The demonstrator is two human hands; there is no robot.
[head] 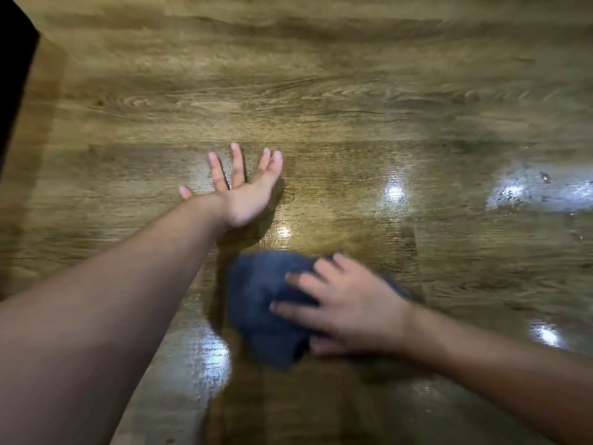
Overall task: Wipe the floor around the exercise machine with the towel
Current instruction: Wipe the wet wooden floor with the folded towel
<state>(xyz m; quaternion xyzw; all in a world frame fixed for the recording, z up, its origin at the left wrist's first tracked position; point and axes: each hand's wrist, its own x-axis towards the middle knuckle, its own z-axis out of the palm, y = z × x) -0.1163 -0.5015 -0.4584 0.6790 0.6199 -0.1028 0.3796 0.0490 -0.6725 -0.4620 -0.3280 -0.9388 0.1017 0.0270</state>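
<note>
towel [260, 303], dark blue and bunched, is being pressed to the wooden floor [321, 101] near the lower middle of the view, under the right hand [343, 311]. the right hand is being laid flat on the towel's right part, fingers spread and pointing left across the cloth, nothing being pinched as far as can be told; its outline is being blurred, so a sweep is judged to be under way. the left hand [247, 191] is being held farther off and to the left of the towel, well apart from it, palm down with all fingers splayed wide; whether it is being pressed on the boards as a brace or held just above them cannot be told.

the step in hand is judged to be the wiping itself, somewhere in mid-task: wet, glossy patches are being shown on the boards to the right and near the towel, while the far boards are looking duller. the exercise machine cannot be made out with any certainty; only a dark edge [16, 75] is being seen at the far left. the next move is judged to call for steady downward pressure, the cloth being kept bunched under the palm, and the stroke being carried toward the unwiped boards.
</note>
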